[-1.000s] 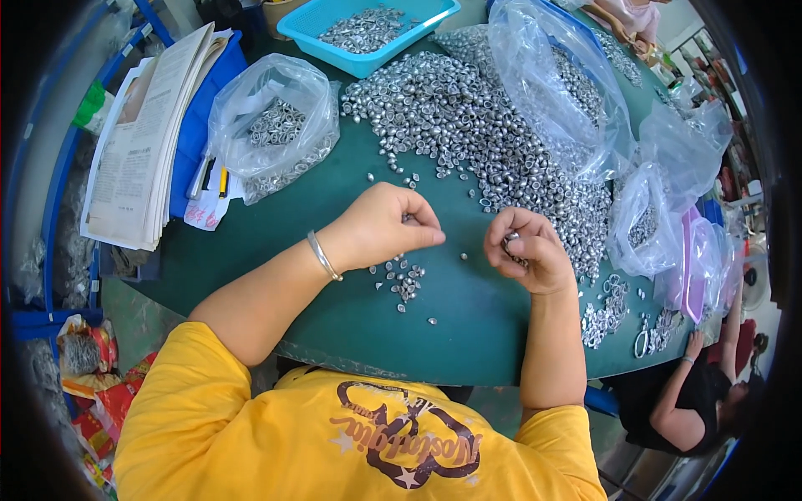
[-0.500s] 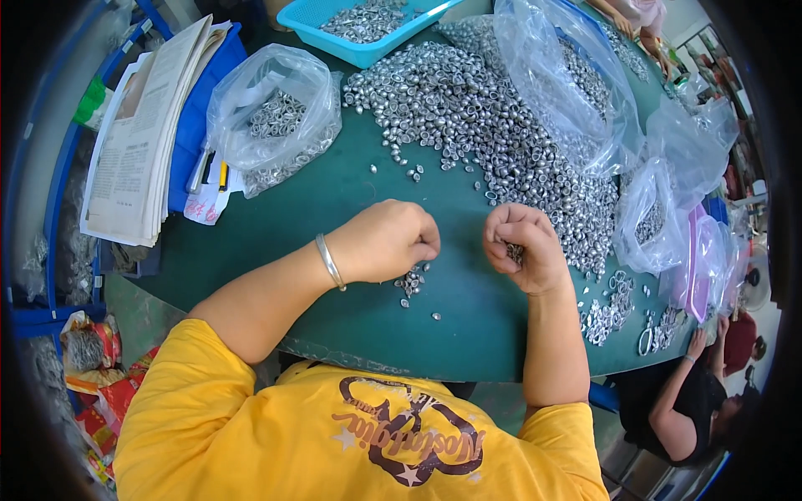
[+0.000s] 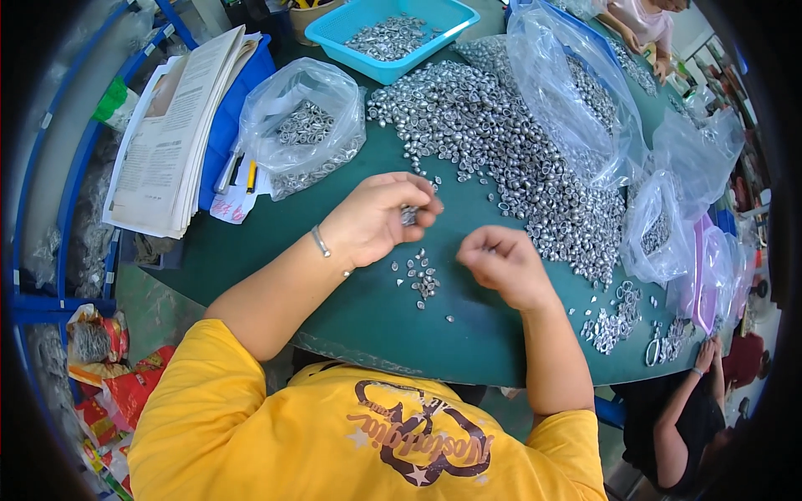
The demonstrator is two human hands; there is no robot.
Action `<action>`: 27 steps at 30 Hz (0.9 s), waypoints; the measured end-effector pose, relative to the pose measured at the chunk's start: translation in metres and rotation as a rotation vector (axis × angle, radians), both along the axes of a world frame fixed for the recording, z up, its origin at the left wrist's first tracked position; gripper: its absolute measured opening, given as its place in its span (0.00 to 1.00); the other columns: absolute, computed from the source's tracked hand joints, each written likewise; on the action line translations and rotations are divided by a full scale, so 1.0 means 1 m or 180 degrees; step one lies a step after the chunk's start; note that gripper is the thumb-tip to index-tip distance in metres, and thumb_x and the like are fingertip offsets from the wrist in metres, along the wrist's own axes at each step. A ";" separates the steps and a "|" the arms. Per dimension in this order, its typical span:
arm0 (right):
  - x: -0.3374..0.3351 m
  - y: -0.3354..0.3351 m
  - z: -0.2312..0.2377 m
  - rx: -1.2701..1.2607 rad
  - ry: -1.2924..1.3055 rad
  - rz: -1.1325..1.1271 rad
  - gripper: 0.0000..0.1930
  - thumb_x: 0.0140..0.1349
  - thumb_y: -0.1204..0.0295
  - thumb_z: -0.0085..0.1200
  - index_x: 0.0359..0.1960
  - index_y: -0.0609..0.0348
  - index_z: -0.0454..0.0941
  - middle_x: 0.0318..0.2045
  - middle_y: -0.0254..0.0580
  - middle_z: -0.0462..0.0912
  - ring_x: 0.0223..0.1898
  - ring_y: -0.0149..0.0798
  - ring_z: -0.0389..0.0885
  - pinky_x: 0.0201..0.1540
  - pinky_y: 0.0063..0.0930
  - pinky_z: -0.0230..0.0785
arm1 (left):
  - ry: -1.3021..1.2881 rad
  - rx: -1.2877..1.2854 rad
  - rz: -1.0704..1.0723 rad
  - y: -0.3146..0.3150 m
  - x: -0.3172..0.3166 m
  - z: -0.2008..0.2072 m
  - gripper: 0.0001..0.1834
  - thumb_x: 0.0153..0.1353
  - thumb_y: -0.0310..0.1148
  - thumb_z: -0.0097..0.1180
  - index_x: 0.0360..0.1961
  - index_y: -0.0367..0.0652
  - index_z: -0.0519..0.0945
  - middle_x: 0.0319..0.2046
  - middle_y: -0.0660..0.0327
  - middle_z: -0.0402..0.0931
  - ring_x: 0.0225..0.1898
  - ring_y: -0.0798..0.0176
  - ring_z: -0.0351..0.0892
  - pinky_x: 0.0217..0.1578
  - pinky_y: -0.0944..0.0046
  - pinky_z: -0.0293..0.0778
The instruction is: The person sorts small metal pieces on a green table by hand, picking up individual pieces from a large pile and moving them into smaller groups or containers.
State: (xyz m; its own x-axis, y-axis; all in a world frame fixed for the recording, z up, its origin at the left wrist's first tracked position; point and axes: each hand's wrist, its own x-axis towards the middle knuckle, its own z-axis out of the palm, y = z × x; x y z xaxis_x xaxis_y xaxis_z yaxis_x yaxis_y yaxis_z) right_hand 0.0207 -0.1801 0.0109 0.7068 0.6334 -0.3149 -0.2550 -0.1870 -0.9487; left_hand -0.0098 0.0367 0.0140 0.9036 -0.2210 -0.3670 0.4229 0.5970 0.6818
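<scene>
My left hand point(image 3: 376, 215), with a silver bangle at its wrist, is turned partly palm up over the table. Its fingers curl round several small silver oval metal pieces point(image 3: 408, 215). To its right my right hand point(image 3: 505, 265) is closed, thumb against bent fingers; what it holds is hidden and slightly blurred. Between and below the hands lies a small loose group of the same metal pieces point(image 3: 426, 285). A large heap of them point(image 3: 501, 142) spreads beyond my right hand on the green table point(image 3: 368, 321).
Clear plastic bags point(image 3: 276, 138) of metal pieces stand at the far left and right. A blue basket point(image 3: 393, 71) sits at the back, papers point(image 3: 167, 138) at left. Flatter silver parts point(image 3: 614, 321) lie at the right. Other people's hands point(image 3: 647, 54) show at far right.
My left hand has lifted away from the small group and turned palm up, showing pieces in its fingers. My right hand has turned knuckles up and moved down toward the left. The view has shifted slightly.
</scene>
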 end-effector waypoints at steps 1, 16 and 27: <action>0.007 -0.005 0.005 0.0547 0.0752 0.0062 0.09 0.55 0.71 0.56 0.27 0.68 0.78 0.20 0.28 0.76 0.20 0.25 0.71 0.23 0.19 0.64 | -0.0045 0.0040 -0.0093 0.010 -0.003 -0.007 0.05 0.57 0.26 0.53 0.35 0.39 0.73 0.31 0.59 0.75 0.26 0.72 0.71 0.26 0.73 0.69; -0.012 0.020 -0.004 -0.0322 -0.1076 0.0054 0.06 0.55 0.73 0.55 0.26 0.64 0.79 0.19 0.27 0.75 0.22 0.24 0.71 0.24 0.17 0.64 | -0.2369 0.4378 -0.0578 -0.004 -0.026 -0.022 0.04 0.48 0.28 0.61 0.28 0.42 0.81 0.22 0.59 0.72 0.26 0.59 0.73 0.29 0.64 0.70; -0.016 0.019 -0.002 -0.0993 -0.2619 0.0685 0.05 0.50 0.75 0.57 0.29 0.59 0.80 0.22 0.45 0.77 0.24 0.44 0.76 0.28 0.31 0.69 | -0.0168 -0.0478 -0.0083 0.025 -0.014 -0.004 0.03 0.54 0.26 0.55 0.30 0.39 0.76 0.21 0.65 0.71 0.21 0.77 0.65 0.17 0.79 0.59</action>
